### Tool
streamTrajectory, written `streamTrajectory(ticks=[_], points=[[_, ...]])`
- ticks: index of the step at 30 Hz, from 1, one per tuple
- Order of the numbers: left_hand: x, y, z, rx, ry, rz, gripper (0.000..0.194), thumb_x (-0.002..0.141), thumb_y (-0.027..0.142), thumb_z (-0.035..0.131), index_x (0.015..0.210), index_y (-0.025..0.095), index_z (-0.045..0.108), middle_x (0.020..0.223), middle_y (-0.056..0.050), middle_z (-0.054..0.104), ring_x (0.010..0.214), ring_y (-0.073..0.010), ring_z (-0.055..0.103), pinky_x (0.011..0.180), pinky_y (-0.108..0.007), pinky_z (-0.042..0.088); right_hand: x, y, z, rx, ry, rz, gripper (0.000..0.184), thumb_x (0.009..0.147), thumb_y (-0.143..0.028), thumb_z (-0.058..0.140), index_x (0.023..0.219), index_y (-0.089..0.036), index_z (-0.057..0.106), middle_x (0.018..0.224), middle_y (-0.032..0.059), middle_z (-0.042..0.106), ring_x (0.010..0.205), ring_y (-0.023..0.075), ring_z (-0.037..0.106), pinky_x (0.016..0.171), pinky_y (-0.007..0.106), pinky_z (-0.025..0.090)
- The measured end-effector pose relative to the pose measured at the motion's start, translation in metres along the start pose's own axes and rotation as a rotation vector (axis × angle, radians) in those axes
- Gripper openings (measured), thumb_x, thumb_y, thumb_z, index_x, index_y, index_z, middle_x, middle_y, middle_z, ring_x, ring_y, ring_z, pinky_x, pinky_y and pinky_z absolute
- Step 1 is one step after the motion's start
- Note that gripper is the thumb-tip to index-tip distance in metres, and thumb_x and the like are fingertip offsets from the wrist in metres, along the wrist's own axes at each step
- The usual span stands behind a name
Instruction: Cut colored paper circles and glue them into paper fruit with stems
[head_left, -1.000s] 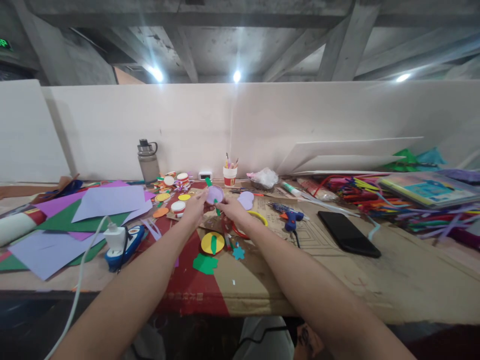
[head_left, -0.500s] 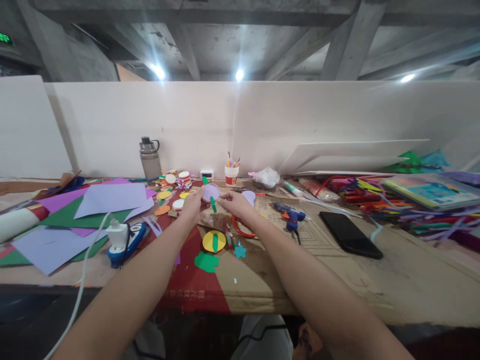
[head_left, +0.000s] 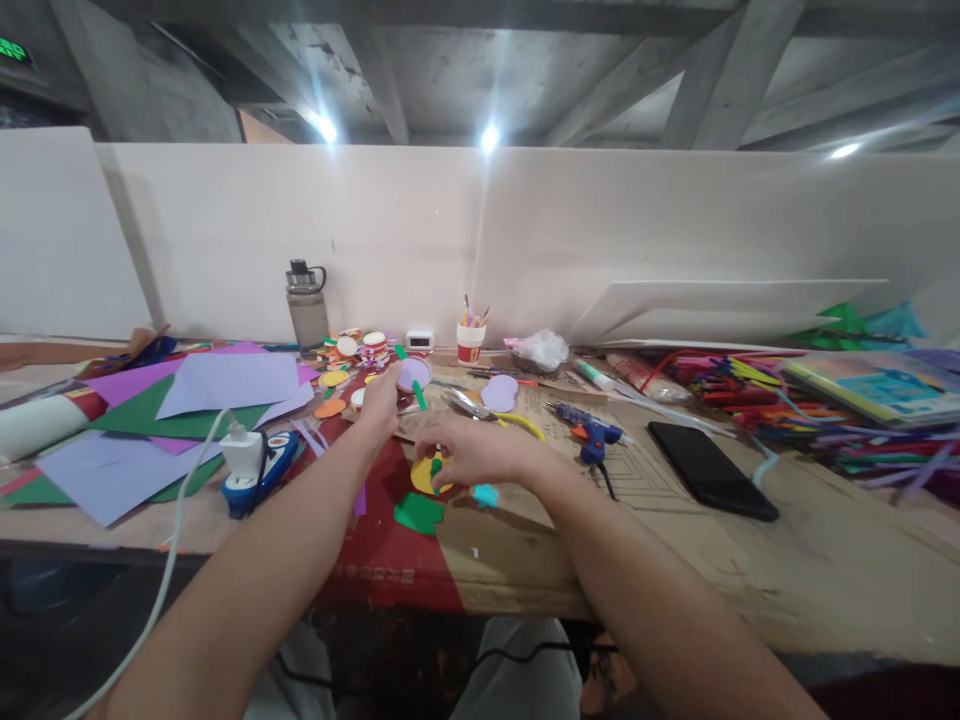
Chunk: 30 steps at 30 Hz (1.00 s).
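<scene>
My left hand (head_left: 381, 408) is closed on the edge of a round purple disc (head_left: 414, 373). A green paper strip (head_left: 419, 396) lies across that disc and sticks out past its rim at both ends. My right hand (head_left: 472, 450) hovers low over a yellow disc (head_left: 421, 474), its fingers curved downward and apart. Beside its fingertips a small green paper piece (head_left: 436, 468) shows on the yellow disc; whether they touch is hard to see. Just nearer lie a green paper scrap (head_left: 420, 513) and a blue paper star (head_left: 486, 496), partly behind my wrist.
Scissors (head_left: 471, 404), purple paper circles (head_left: 499, 393), a blue glue gun (head_left: 596, 438) and a phone (head_left: 712, 470) lie to the right. Coloured paper sheets (head_left: 225, 384) and a blue power strip (head_left: 259, 478) are left. A bottle (head_left: 306, 312) and a pencil cup (head_left: 471, 342) stand behind.
My right hand has left the purple disc and come down toward me over the yellow disc. My left hand keeps the purple disc, now slightly farther left. The scissors have come into view.
</scene>
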<state>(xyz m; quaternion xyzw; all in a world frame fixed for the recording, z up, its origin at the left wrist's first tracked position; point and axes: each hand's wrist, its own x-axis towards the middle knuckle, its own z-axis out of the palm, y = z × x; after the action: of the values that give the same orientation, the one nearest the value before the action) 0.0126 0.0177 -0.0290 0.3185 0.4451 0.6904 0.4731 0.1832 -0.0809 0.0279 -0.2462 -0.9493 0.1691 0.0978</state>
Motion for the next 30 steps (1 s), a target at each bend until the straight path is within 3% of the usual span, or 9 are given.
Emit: streamTrajectory(ticks=[6,11,18,30], points=[[0.001,-0.003,0.000,0.007,-0.003,0.002,0.025,0.066,0.038,0.070,0.073,0.016,0.060,0.060,0.000,0.059,0.049,-0.0105,0.053,0.045,-0.023,0.040,-0.003,-0.006,-0.001,-0.146,-0.101,0.039,0.041,0.067,-0.021,0.074,0.107,-0.018,0.066,0.107,0.0081,0.062,0.093,0.0206,0.056,0.075,0.027,0.042],[0.000,-0.003,0.001,-0.006,-0.023,0.007,0.025,0.066,0.038,0.071,0.073,0.017,0.061,0.063,-0.001,0.061,0.050,-0.0106,0.054,0.046,-0.022,0.039,0.001,0.000,0.007,-0.212,-0.114,0.052,0.026,0.068,-0.026,0.071,0.092,-0.018,0.067,0.094,0.0052,0.063,0.080,0.0178,0.055,0.064,0.024,0.038],[-0.004,-0.001,0.004,0.028,-0.002,-0.020,0.024,0.068,0.038,0.069,0.071,0.016,0.060,0.062,0.000,0.060,0.050,-0.0110,0.054,0.045,-0.022,0.040,0.004,0.008,0.013,-0.180,-0.155,0.039,0.019,0.069,-0.028,0.068,0.084,-0.017,0.064,0.080,0.0016,0.062,0.066,0.0133,0.049,0.054,0.023,0.030],[-0.006,-0.002,0.003,0.007,-0.056,-0.008,0.030,0.065,0.042,0.073,0.069,0.016,0.057,0.058,0.001,0.058,0.047,-0.0104,0.051,0.045,-0.023,0.036,0.004,0.009,0.007,0.056,-0.135,0.125,0.004,0.074,-0.013,0.065,0.073,-0.016,0.065,0.065,-0.0016,0.062,0.058,0.0094,0.052,0.054,0.021,0.034]])
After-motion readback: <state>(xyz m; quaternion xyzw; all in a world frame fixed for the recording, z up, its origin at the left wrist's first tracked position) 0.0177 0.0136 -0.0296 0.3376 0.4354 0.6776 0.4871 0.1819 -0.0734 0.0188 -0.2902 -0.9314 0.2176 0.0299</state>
